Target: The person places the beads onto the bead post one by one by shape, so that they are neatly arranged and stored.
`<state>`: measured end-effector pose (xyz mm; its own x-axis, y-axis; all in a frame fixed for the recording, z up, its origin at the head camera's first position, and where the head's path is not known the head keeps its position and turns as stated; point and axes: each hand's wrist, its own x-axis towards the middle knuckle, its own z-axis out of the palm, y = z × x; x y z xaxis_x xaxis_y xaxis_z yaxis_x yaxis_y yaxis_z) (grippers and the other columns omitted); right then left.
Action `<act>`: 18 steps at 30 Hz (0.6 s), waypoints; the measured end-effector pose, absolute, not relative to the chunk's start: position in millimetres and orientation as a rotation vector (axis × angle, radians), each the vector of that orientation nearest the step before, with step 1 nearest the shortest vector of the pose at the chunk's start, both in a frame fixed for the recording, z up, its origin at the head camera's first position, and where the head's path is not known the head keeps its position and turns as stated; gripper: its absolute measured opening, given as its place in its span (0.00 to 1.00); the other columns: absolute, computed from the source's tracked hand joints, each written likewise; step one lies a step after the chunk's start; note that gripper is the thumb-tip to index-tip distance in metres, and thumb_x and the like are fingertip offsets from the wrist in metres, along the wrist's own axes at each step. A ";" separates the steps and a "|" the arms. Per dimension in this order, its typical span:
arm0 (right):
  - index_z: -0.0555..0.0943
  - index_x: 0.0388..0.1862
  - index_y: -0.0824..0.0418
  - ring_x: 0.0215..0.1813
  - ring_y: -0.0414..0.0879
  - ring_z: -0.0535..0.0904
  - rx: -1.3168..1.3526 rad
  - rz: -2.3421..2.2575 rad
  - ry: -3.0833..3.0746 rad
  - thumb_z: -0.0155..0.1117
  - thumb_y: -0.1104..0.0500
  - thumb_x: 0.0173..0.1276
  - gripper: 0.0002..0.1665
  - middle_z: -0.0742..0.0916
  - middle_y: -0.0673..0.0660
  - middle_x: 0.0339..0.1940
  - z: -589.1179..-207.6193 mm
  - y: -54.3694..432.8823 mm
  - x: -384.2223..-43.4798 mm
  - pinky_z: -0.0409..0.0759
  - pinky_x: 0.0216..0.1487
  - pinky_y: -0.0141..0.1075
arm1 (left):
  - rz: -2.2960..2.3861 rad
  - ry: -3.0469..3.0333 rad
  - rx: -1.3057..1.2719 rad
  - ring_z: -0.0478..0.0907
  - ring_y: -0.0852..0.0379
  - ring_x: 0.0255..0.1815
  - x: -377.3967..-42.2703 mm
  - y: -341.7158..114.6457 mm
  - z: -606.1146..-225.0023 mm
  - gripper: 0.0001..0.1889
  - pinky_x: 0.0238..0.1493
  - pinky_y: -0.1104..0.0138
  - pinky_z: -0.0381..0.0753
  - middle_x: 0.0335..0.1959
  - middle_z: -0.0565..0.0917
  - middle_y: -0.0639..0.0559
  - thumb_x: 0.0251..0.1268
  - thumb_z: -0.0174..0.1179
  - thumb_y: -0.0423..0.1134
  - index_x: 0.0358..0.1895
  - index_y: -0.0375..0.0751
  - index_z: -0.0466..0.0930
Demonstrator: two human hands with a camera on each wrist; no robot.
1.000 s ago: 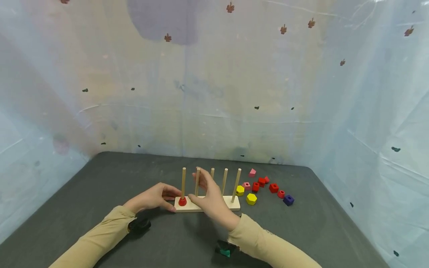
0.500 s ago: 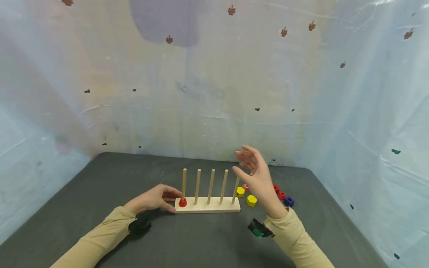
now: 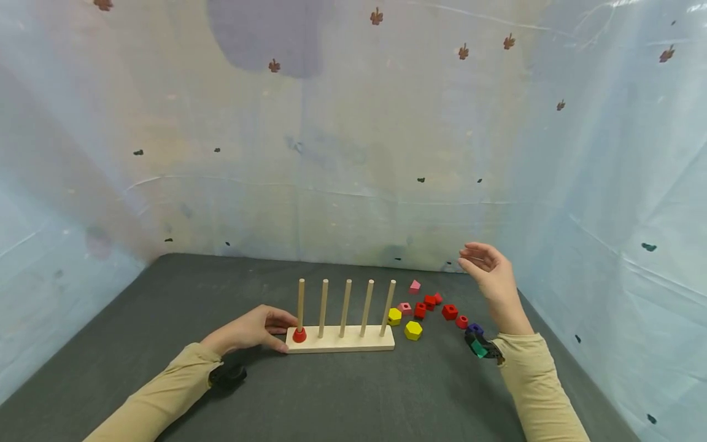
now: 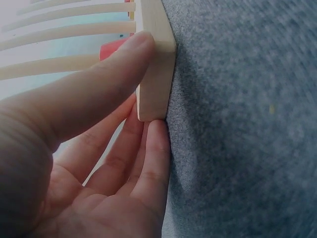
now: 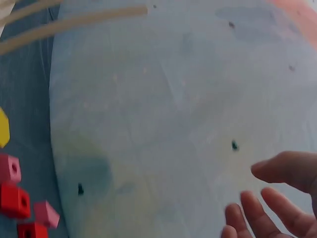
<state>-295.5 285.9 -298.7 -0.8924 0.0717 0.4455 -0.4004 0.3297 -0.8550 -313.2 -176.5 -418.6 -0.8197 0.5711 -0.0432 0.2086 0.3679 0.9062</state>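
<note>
A pale wooden peg stand (image 3: 353,346) with several upright rods rests on the dark table. At its left end my left hand (image 3: 251,328) holds the base, thumb on the front and fingers at the end and back, as the left wrist view of the base (image 4: 154,84) shows. One red cone-shaped bead (image 3: 299,336) sits at the foot of the leftmost rod. My right hand (image 3: 494,285) is raised above the table's right side with nothing in it. Its fingers (image 5: 255,213) are loosely bent, thumb apart.
Right of the stand lie yellow hexagonal beads (image 3: 413,331), red cube beads (image 3: 450,312), pink beads (image 3: 415,286), a small round red bead (image 3: 461,321) and a dark blue bead (image 3: 475,329), partly covered by the right wrist's camera. A patterned sheet (image 3: 331,153) hangs behind the table.
My right hand has left the second rod and moved right, past the beads, to the table's right side. My left hand has stayed at the stand's left end.
</note>
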 end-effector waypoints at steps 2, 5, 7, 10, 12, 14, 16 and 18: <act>0.73 0.61 0.58 0.52 0.38 0.77 0.257 1.580 -2.245 0.64 0.55 0.68 0.24 0.80 0.56 0.54 -303.0 295.5 -298.7 0.77 0.51 0.30 | 1.435 2.283 0.686 0.72 0.42 0.60 -313.1 -176.4 -418.5 0.32 0.58 0.59 0.77 0.56 0.77 0.40 0.45 0.75 0.31 0.58 0.31 0.75; 0.72 0.63 0.59 0.52 0.36 0.76 0.230 1.560 -2.324 0.64 0.53 0.68 0.27 0.80 0.55 0.55 -310.0 310.6 -302.9 0.74 0.58 0.40 | 1.431 2.283 0.691 0.73 0.42 0.60 -314.0 -175.9 -418.7 0.33 0.58 0.60 0.76 0.56 0.78 0.40 0.45 0.75 0.31 0.59 0.31 0.75; 0.71 0.64 0.60 0.52 0.35 0.75 0.227 1.547 -2.388 0.64 0.51 0.68 0.28 0.80 0.55 0.55 -315.6 321.9 -305.8 0.71 0.61 0.48 | 1.429 2.282 0.694 0.73 0.42 0.60 -314.3 -175.8 -418.8 0.33 0.58 0.60 0.76 0.56 0.78 0.40 0.45 0.75 0.31 0.59 0.31 0.75; 0.69 0.65 0.62 0.51 0.36 0.76 0.248 1.540 -2.502 0.63 0.51 0.69 0.31 0.80 0.58 0.56 -326.3 339.0 -309.8 0.69 0.63 0.53 | 1.425 2.289 0.691 0.73 0.42 0.60 -314.6 -176.1 -418.8 0.33 0.58 0.60 0.76 0.56 0.78 0.40 0.45 0.75 0.32 0.59 0.31 0.75; 0.68 0.66 0.64 0.53 0.41 0.77 0.261 1.539 -2.578 0.63 0.51 0.69 0.31 0.80 0.60 0.56 -335.0 350.0 -313.3 0.71 0.62 0.53 | 1.422 2.296 0.690 0.73 0.42 0.60 -314.2 -176.5 -418.6 0.33 0.58 0.60 0.76 0.56 0.78 0.40 0.45 0.75 0.32 0.59 0.31 0.75; 0.66 0.67 0.67 0.56 0.48 0.76 0.272 1.557 -2.635 0.61 0.53 0.70 0.32 0.78 0.64 0.58 -344.1 359.7 -316.6 0.72 0.62 0.53 | 1.420 2.299 0.687 0.73 0.43 0.59 -314.1 -176.7 -418.6 0.33 0.58 0.60 0.77 0.56 0.78 0.40 0.45 0.75 0.32 0.59 0.31 0.75; 0.65 0.67 0.68 0.59 0.54 0.75 0.264 1.566 -2.679 0.61 0.53 0.71 0.33 0.77 0.67 0.60 -353.5 368.8 -320.3 0.72 0.62 0.54 | 1.422 2.294 0.684 0.73 0.43 0.59 -313.9 -176.8 -418.5 0.33 0.58 0.60 0.77 0.56 0.78 0.40 0.45 0.75 0.31 0.59 0.31 0.75; 0.63 0.68 0.69 0.61 0.60 0.73 0.271 1.587 -2.711 0.61 0.53 0.71 0.34 0.74 0.71 0.62 -362.0 377.4 -323.1 0.70 0.63 0.56 | 1.425 2.285 0.681 0.73 0.43 0.59 -313.8 -176.7 -418.6 0.33 0.57 0.60 0.77 0.56 0.78 0.40 0.45 0.75 0.31 0.59 0.31 0.75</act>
